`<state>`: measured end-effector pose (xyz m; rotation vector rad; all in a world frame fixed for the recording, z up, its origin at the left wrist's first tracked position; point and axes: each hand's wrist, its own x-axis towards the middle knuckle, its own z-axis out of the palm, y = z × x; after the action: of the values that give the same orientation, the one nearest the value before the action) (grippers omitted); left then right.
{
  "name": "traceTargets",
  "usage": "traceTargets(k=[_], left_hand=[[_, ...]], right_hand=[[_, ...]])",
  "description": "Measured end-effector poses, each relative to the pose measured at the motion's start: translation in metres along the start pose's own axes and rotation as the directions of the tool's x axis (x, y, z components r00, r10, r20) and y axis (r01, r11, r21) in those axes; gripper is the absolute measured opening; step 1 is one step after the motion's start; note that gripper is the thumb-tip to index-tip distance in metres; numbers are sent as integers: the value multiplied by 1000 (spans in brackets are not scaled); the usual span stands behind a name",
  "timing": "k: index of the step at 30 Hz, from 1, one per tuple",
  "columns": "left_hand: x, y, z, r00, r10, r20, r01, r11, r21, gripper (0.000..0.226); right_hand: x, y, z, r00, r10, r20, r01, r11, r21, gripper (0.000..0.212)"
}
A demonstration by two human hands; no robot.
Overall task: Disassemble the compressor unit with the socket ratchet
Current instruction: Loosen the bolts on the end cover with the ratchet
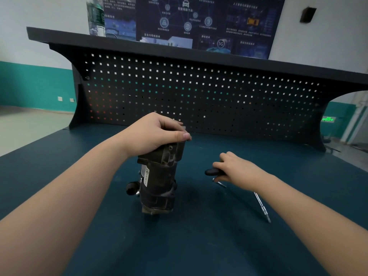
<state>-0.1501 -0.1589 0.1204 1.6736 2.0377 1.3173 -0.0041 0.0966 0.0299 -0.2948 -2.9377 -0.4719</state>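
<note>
My right hand (234, 168) is down on the blue bench top (199, 246), and its fingers are curled around the black handle (214, 172) of the socket ratchet (245, 188). The fat end of the handle pokes out to the left of my fingers. The thin silver bar (262, 208) comes out from under my wrist and runs back toward me and to the right, with its tip lying on the bench. So the long line of the tool goes from far-left to near-right — flat on the bench, not lifted yet, as far as I can tell.

My left hand (157, 134) is up higher. It holds the top of the compressor unit (159, 176), fingers wrapped over the top edge and thumb along the front. The unit stands almost straight up on the bench, long way up and down, leaning a little. A small black knob (131, 188) sticks out low on its left side.

The unit is to the left of my right hand, near but not touching. The bolts I need are likely up at the top, under my left hand — I cannot see them well. So I think the tool has to come up, swing left, and point its silver tip at the top of the unit.

Behind it all is a dark pegboard (199, 92) with a shelf above it.
</note>
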Motion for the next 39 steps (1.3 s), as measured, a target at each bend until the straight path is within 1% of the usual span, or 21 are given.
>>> traceTargets(k=[2,4,5,6,9,10,14,17,19,21,22,24,25,28,29,31,33,34,36,37,39], left_hand=[[0,0,1,1000,-1,-6,1,1000,-2,32],[0,0,1,1000,-1,-6,1,1000,-6,32],[0,0,1,1000,-1,-6,1,1000,-8,32],[0,-1,1,1000,0,-6,0,1000,-10,32],[1,-2,1,1000,7,-1,-7,1000,-11,32],[2,-3,1,1000,10,0,-10,1000,-8,32],[2,-4,0,1000,14,6,-14,1000,-7,28],[3,-5,0,1000,14,0,-14,1000,-10,26],[3,-5,0,1000,15,-9,-15,1000,-9,26],[2,-5,0,1000,15,-10,-15,1000,-10,22],[2,-5,0,1000,15,-9,-15,1000,-10,20],[2,-5,0,1000,18,-5,-18,1000,-7,17],[2,-5,0,1000,19,-3,-19,1000,-5,16],[2,-5,0,1000,18,-8,-18,1000,1,18],[2,-5,-1,1000,19,-9,-19,1000,6,17],[2,-6,-1,1000,26,-7,-26,1000,11,14],[3,-7,0,999,36,-3,-36,999,15,13],[3,-7,0,999,41,-4,-41,999,15,13],[3,-7,0,999,45,-6,-45,999,12,13],[3,-7,0,999,46,-8,-45,999,13,14],[3,-7,0,999,47,-10,-47,999,18,14]], right_hand=[[7,3,12,995,88,50,-89,996,19,34],[15,3,22,972,202,124,-220,962,163,33],[19,2,28,958,240,156,-271,935,229,30],[23,0,34,951,255,174,-294,920,258,26],[30,-6,50,951,275,139,-304,915,265,10],[31,-9,54,950,288,118,-311,908,281,9],[32,-19,62,930,361,73,-365,878,310,16],[29,-21,61,921,369,128,-390,849,357,22],[23,-21,60,922,351,165,-387,831,400,32],[14,-23,61,914,375,153,-401,781,480,48],[9,-25,61,900,418,123,-415,739,530,51],[-1,-30,63,861,506,62,-433,662,612,43],[-5,-32,65,855,515,63,-434,643,631,36],[-14,-33,66,867,484,117,-455,676,580,9],[-17,-30,64,863,484,147,-477,684,552,5],[-21,-17,62,847,481,226,-527,706,473,5],[-23,-1,60,809,537,238,-586,707,396,11],[-22,7,59,777,597,200,-623,683,382,13],[-16,19,59,699,704,121,-681,605,414,12],[-12,21,60,667,736,114,-702,570,428,12],[-3,20,67,641,749,169,-737,539,408,14]])
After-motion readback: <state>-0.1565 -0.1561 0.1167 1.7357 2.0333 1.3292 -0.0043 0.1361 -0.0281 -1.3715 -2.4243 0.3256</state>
